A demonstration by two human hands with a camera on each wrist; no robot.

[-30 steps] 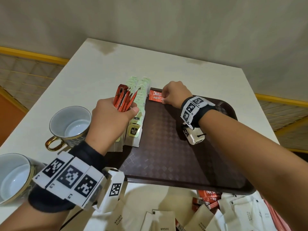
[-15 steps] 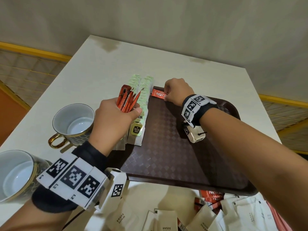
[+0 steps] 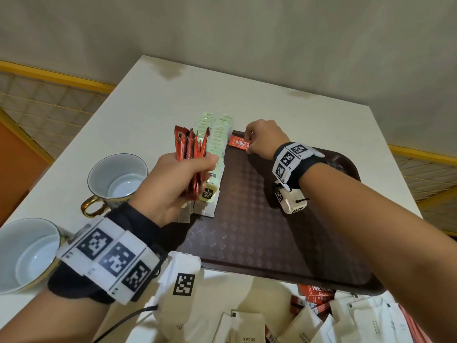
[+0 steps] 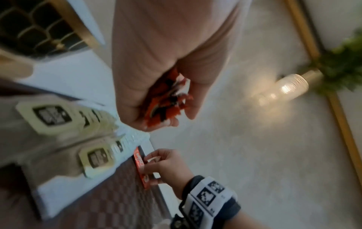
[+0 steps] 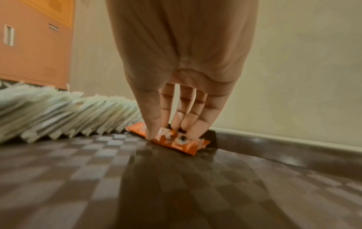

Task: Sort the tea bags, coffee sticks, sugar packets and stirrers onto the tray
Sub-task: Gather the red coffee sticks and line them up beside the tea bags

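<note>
A dark brown tray lies on the white table. Two rows of pale green tea bags stand overlapped along its left side. My left hand grips a bunch of red coffee sticks upright above those rows; the left wrist view shows the coffee sticks inside my fist. My right hand holds one red coffee stick flat at the tray's far edge. In the right wrist view, thumb and fingertips pinch the coffee stick against the tray floor.
Two white cups with gold trim stand left of the tray. A pile of sugar packets and more red sticks lies at the near table edge. The table's far half is bare.
My left hand has risen a little with its bunch of sticks. The right hand stays at the tray's far edge on the single stick, shifted slightly.
</note>
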